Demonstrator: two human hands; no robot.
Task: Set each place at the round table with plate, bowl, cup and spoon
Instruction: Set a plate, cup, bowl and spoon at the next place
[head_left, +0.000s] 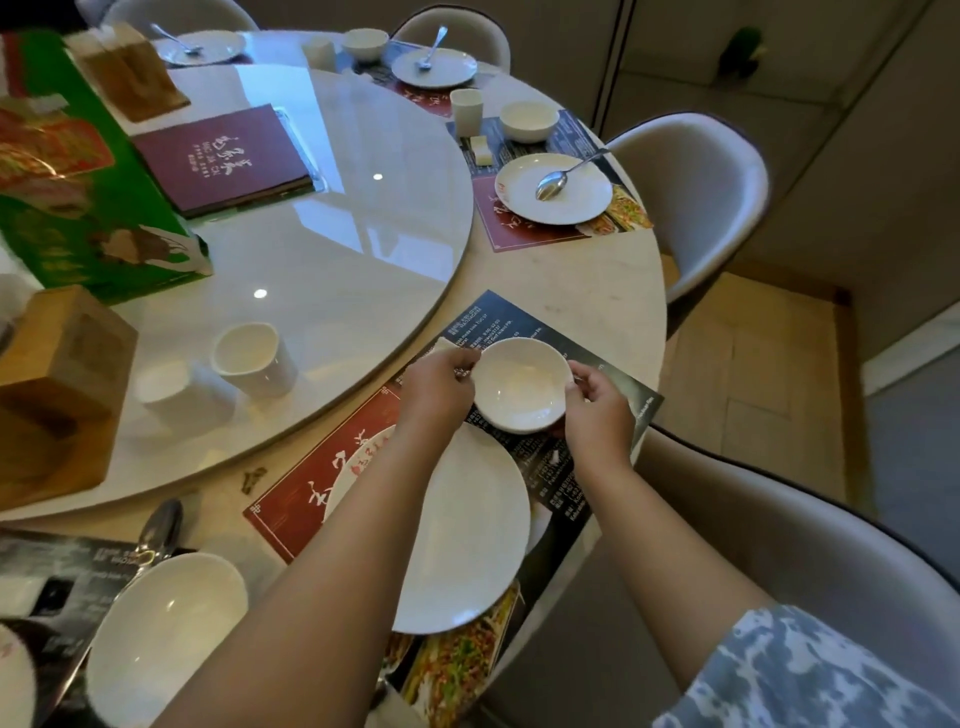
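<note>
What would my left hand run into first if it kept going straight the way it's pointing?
Likely nothing beyond the bowl that the left hand already holds; past it lies bare placemat, then the turntable's edge. Depth is unclear.

so the bowl (521, 384) sits between both hands over the placemat (311, 499), just behind the plate (467, 540) – two cups (253, 358) off to the left on the turntable (332, 249), menu (223, 158) further back

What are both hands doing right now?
Left hand: holding the white bowl by its left rim.
Right hand: holding the same bowl by its right rim, above the placemat.
</note>
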